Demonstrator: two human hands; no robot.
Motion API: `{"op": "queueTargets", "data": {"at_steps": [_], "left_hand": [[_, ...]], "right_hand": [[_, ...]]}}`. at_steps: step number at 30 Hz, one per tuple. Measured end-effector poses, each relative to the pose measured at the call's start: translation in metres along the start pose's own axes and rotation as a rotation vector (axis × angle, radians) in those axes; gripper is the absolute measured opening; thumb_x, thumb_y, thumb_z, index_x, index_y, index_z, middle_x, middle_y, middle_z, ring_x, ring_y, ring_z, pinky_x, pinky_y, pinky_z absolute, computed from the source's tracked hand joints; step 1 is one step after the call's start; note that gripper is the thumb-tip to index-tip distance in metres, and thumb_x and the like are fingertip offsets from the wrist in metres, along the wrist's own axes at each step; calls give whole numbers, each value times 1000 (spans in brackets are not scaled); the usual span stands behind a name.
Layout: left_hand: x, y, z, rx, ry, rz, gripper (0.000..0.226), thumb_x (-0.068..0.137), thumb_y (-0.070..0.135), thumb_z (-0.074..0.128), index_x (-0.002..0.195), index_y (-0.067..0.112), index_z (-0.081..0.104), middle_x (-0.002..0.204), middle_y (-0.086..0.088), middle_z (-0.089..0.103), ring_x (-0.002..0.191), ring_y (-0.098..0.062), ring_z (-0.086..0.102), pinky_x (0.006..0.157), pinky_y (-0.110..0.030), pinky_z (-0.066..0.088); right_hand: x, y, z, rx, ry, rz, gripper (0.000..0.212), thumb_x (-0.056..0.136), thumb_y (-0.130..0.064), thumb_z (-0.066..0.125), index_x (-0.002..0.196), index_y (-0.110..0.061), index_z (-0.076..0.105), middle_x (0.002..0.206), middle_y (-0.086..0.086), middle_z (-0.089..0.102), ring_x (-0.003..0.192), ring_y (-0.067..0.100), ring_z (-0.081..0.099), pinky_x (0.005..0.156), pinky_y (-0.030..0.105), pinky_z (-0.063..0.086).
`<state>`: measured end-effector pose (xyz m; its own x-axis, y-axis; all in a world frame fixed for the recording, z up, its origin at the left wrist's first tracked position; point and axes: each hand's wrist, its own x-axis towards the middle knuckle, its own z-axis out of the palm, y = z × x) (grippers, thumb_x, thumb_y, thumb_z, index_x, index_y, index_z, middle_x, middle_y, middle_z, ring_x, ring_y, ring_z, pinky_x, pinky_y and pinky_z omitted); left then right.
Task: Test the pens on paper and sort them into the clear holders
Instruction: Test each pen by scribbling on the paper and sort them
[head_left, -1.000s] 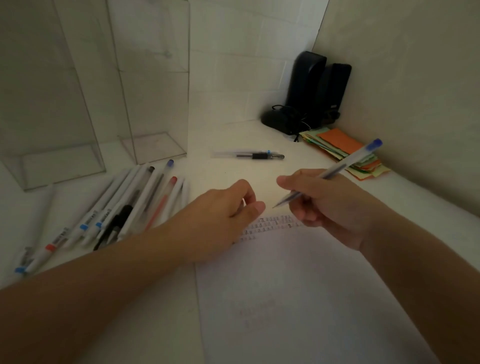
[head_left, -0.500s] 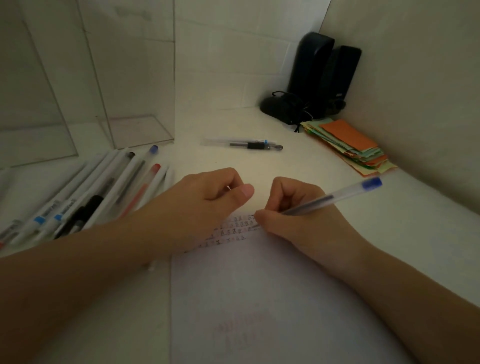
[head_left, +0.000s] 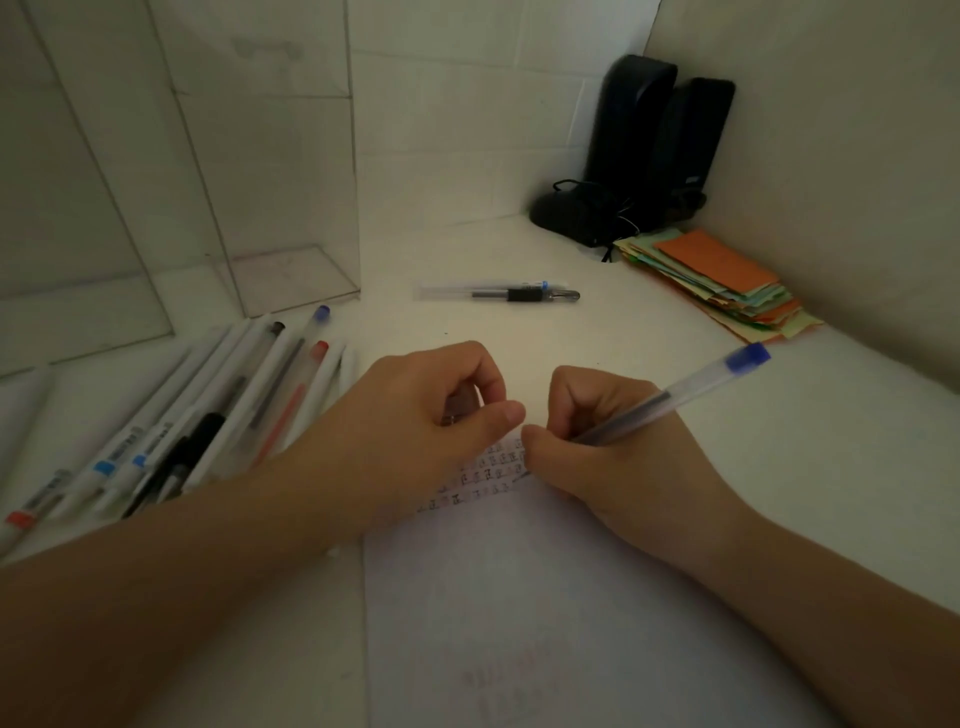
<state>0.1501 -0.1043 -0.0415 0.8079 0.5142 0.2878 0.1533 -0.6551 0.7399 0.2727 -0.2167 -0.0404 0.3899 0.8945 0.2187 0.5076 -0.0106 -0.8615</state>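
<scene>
Fingers (head_left: 571, 410) of right hand (head_left: 613, 457) pinching blue-capped pen (head_left: 675, 400), tip on paper (head_left: 545, 597) at frame centre; left hand (head_left: 415, 431) curled, resting on paper; clear holders (head_left: 291, 218) upper left.

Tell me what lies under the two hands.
A sheet of paper with rows of small test marks lies under the left hand and right hand; marks beneath them are hidden.

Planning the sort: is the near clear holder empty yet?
Empty. Through the holder only its bare floor shows; pens lie outside on the table.
</scene>
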Motion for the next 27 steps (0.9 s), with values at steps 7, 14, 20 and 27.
{"op": "queueTargets", "data": {"at_steps": [7,14,20,27], "left_hand": [[-1,1,0,19,-24,6,16,73,45,52,70,29,53,59,3,57,57,-4,50,55,-14,40],[-1,1,0,20,-34,-16,15,74,45,51,72,30,54,61,4,58,62,-5,52,59,-18,42],[-2,5,-1,26,-42,-36,18,74,46,49,73,29,54,58,5,55,61,-2,51,57,-12,40],[-4,8,-5,-151,-106,-101,20,84,19,37,83,32,52,67,7,55,52,-3,43,48,-14,36]], "right_hand": [[1,4,-2,-8,-22,-5,30,75,-11,66,54,-9,45,45,2,42,40,6,35,38,14,30],[1,3,-2,-33,-15,-11,31,76,-17,67,54,-13,46,45,3,44,41,9,39,38,16,32],[0,4,-3,-67,-30,-14,21,69,-22,62,57,-13,47,46,4,46,41,14,40,39,19,33],[3,2,-12,284,64,65,33,75,-10,71,51,-18,49,42,-2,49,39,11,40,41,15,35]]}}
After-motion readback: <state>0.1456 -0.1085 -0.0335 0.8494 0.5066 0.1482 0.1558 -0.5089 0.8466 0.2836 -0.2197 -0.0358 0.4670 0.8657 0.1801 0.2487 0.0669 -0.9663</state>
